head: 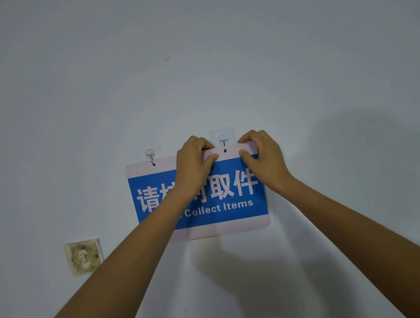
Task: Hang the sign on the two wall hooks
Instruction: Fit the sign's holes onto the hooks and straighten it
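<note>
A blue sign (224, 209) with white borders and white lettering lies flat against the pale wall. Its top-left hole sits on the left hook (150, 155). The right hook (223, 139), on a clear adhesive pad, stands just above the sign's top-right hole (225, 150). My left hand (193, 160) pinches the sign's top edge just left of that hole, thumb in front. On the other side of the hole, my right hand (263, 157) grips the top edge near the right corner. My forearms cover part of the lettering.
A stained, discoloured wall plate (84, 257) sits low on the left of the wall. My arms cast shadows on the wall below and to the right of the sign. The remainder of the wall is bare.
</note>
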